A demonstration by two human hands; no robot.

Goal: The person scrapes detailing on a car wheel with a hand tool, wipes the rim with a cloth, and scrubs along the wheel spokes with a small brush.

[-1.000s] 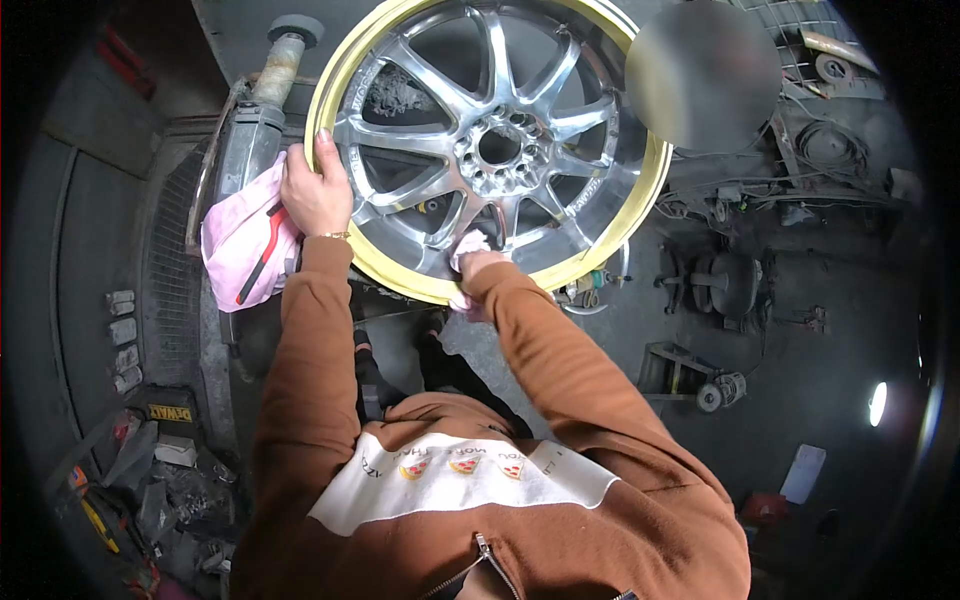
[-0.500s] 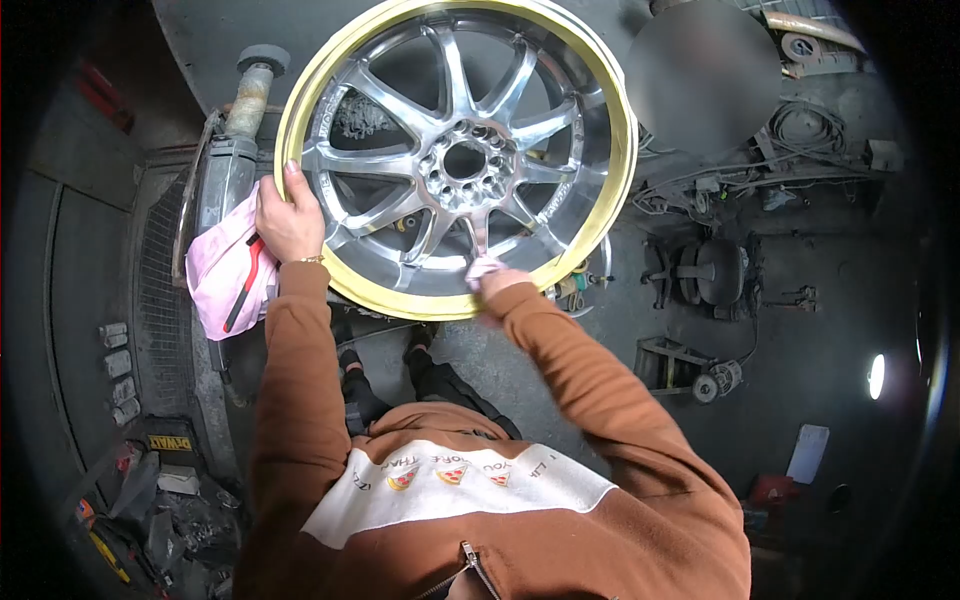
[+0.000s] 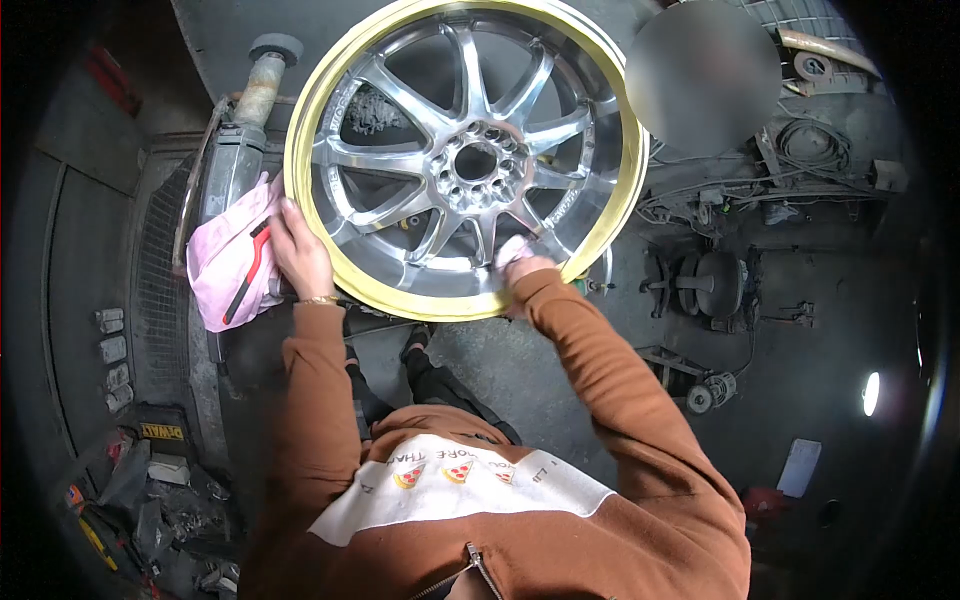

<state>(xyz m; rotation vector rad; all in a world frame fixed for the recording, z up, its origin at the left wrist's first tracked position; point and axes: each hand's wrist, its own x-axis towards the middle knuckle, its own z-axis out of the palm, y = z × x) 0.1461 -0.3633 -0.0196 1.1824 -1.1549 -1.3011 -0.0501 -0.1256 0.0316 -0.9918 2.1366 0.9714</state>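
Observation:
A polished alloy wheel (image 3: 385,158) with yellow masking tape (image 3: 612,225) round its rim fills the upper middle of the view. My left hand (image 3: 305,255) holds the wheel at its lower left edge; some of its fingers are hidden. My right hand (image 3: 530,268) is closed on a small pale pink cloth (image 3: 512,250), pressed to the inner barrel near the foot of a lower spoke. Beside my left hand, a larger pink cloth (image 3: 215,262) drapes over a metal machine part, with a slim red and black tool (image 3: 250,275) lying on it.
A grey metal arm with a round end (image 3: 262,85) stands left of the wheel. At right are coiled cables (image 3: 812,145), a swivel chair (image 3: 715,283) and a small motor (image 3: 712,392). A DeWalt case (image 3: 162,432) lies among clutter at lower left. A blurred round patch covers the upper right.
The cloth in my right hand has moved slightly right and up along the barrel. My left thumb has shifted from the rim's face to its outer edge. The wheel appears slightly farther right.

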